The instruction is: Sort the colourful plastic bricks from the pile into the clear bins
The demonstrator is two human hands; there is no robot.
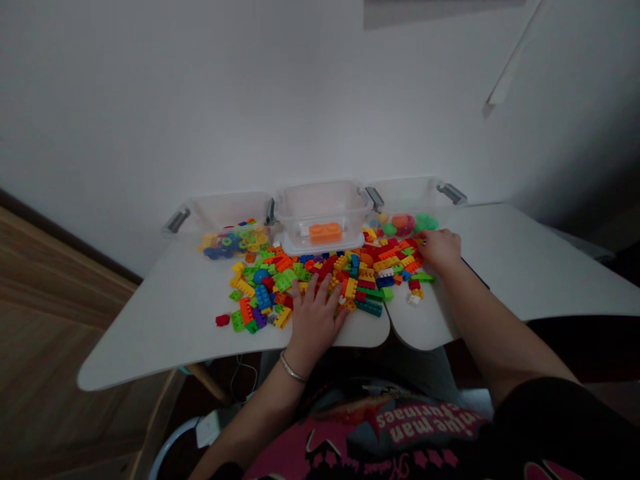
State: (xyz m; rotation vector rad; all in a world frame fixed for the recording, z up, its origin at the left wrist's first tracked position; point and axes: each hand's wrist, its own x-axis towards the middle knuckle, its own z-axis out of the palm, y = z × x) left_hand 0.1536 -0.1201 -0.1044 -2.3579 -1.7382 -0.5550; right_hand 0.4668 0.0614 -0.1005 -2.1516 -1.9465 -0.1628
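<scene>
A wide heap of coloured toy building bricks lies on the white table. My left hand, with a bracelet at the wrist, rests palm down on the near side of the heap, fingers spread over yellow and red bricks. At the heap's right end, my right hand is closed with its fingertips down among the bricks, just in front of the right bin. Whatever those fingers pinch, if anything, is too small and partly hidden. A single orange brick sits in the clear middle bin.
The clear left bin holds yellow, green and blue pieces. Green, red and yellow pieces lie in the clear right bin. All the bins stand against the wall. Two table tops meet at a seam, with rounded corners towards me.
</scene>
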